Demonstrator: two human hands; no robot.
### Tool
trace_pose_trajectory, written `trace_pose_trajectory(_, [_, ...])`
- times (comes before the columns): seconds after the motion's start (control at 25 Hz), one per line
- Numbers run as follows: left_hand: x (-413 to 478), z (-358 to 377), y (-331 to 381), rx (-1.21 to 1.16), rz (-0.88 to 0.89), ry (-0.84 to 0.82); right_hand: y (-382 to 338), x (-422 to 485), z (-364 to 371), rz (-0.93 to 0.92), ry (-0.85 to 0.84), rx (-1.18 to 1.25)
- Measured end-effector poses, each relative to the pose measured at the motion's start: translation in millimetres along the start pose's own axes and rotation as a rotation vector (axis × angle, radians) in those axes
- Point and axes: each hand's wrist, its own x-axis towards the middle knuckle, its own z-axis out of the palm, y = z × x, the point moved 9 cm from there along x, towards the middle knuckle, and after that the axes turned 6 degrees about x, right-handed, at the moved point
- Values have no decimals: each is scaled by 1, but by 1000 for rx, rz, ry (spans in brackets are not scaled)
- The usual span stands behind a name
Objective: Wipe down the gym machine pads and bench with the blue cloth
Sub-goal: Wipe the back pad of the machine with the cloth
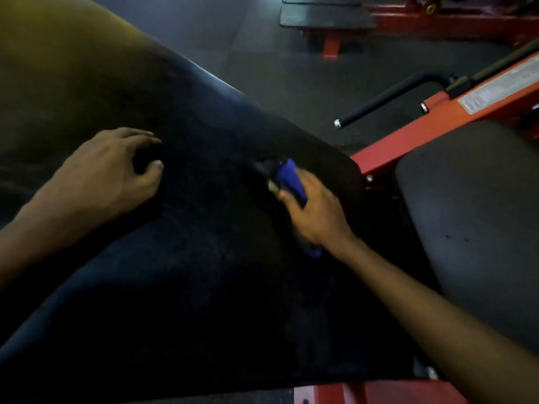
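Wiping is the step in hand, we judge. The right hand (315, 217) grips the cloth (291, 177), fingers curled and clamped on it. The blue bunch shows past the fingertips and again behind the wrist, and it seems to press on the big pad (204, 272). The left hand (113, 170) rests on the same pad, well apart from the cloth, fingers loosely bent, thumb apart, holding nothing.

To do it well, we would spread the bunch so more cloth lies flat under the fingers, press evenly, and make long overlapping strokes. The rounded corner just ahead of the right fingertips needs care, because the edge falls away there. The left hand should shift before the strokes reach it.

We count two hands, one cloth, and two pads: the big one under the fingers and the seat (466, 214) on the outer side of the right hand. There is also one red frame (437, 118) and one black handle (385, 97), both beyond the fingertips.
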Motion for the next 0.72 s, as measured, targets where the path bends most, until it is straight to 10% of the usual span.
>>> trace_pose_trajectory(0.24, [0, 6, 8, 170, 46, -33, 21, 46, -1, 198, 24, -35])
trace_pose_trajectory(0.56, [5, 20, 33, 189, 29, -58, -39, -99, -10, -170, -172, 95])
trace_pose_trajectory(0.72, [0, 24, 40, 267, 57, -85, 50, -11, -13, 252, 3, 39])
